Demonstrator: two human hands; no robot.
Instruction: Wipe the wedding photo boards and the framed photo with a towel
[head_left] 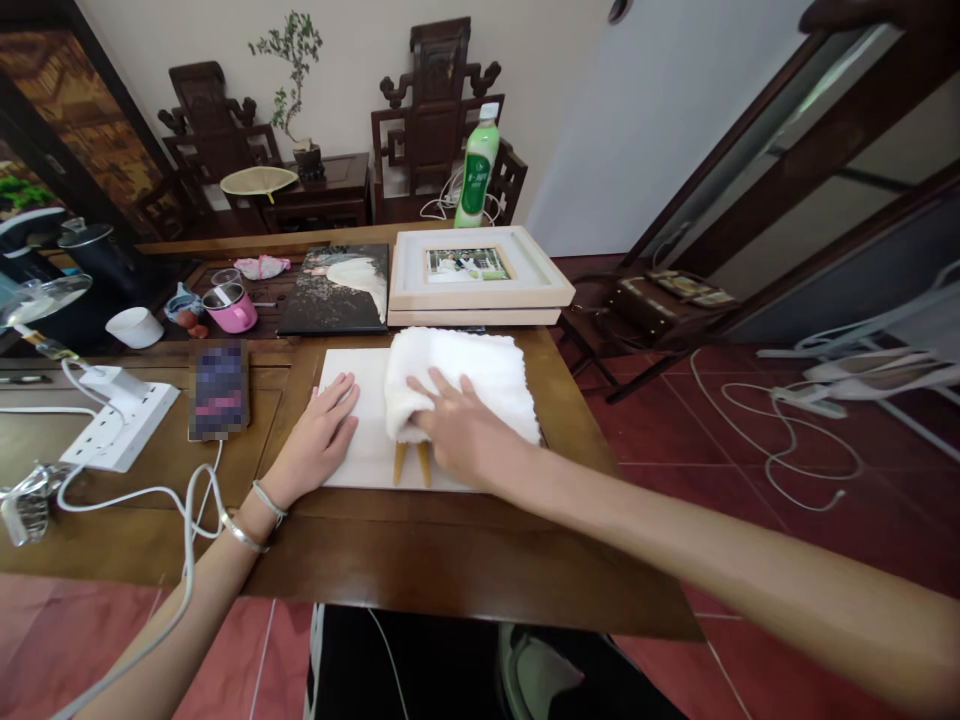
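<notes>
A flat white board (360, 362) lies on the wooden table in front of me. My left hand (324, 432) rests flat on its left edge with the fingers extended. A fluffy white cloth (480, 365) with a scalloped edge covers the right part of the board. My right hand (457, 425) presses down on this cloth and holds its bunched left side, some fingers spread on top and the thumb partly hidden in a fold. Below the cloth, two tan tapering shapes (412, 465) show on the board; their upper part is covered.
Behind the board lie stacked light-wood picture frames (480, 290) and a dark picture panel (337, 285). A green bottle (478, 165) stands beyond them. Leftward are a phone (219, 390), a power strip (124, 430), a pink cup (231, 308) and loose white cables (187, 520).
</notes>
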